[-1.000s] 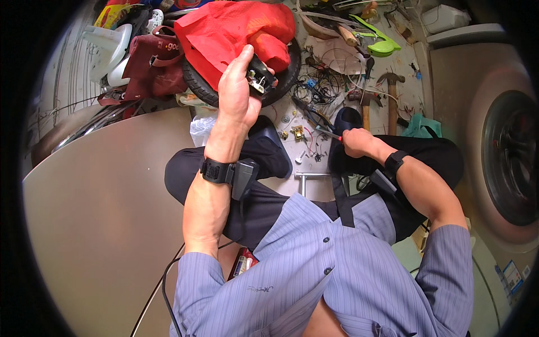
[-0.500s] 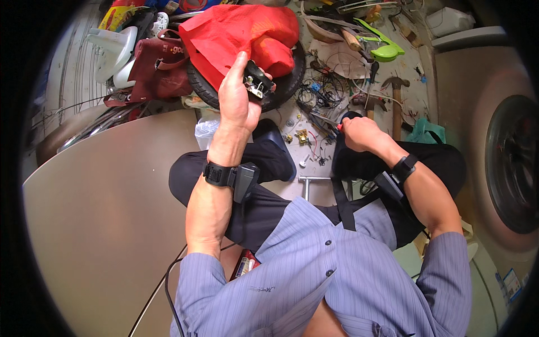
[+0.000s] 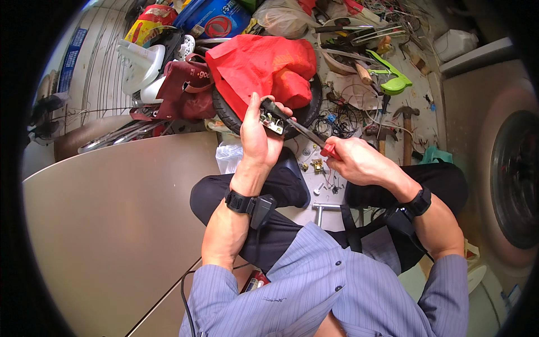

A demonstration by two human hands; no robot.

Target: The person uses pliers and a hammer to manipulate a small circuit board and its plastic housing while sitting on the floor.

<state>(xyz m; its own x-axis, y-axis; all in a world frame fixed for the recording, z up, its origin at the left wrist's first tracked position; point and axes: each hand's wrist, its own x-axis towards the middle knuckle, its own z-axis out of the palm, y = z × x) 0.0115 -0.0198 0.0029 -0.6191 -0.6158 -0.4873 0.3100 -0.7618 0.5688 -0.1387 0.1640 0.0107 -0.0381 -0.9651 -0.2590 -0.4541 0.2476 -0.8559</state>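
Has just swung the red-handled tool [image 3: 312,136] from out by the right leg [image 3: 441,185] across to the black part [image 3: 273,124], held up in the left hand [image 3: 261,140] before the red cloth [image 3: 252,62]. Brings together two hands set well apart half a second ago; seems, judging by that, to have gone from merely holding the part to applying the tool to it. Shows more far clutter than before, probably from a tilt of the head.

Cradles the part in the left hand, with fingers curled behind, thumb raised along the left side and pale innards exposed. Grips the tool firmly by its handle in the right hand [image 3: 362,161], with the shaft slanting up and left to the part. Cannot tell contact from a near miss at the tip.

Works low over a pale floor [image 3: 426,129], strewn below the hands with a small circuit board [image 3: 318,165] and loose bits. Farther off, a tangle of wires [image 3: 336,121], a hammer [image 3: 407,137] and a green squeezer [image 3: 396,85]. Under the cloth, a tyre [image 3: 224,116]; left of that, a maroon bag [image 3: 182,92]. Along the left, a broad grey panel [image 3: 112,224]; at the right, a round-doored washer [image 3: 516,180].
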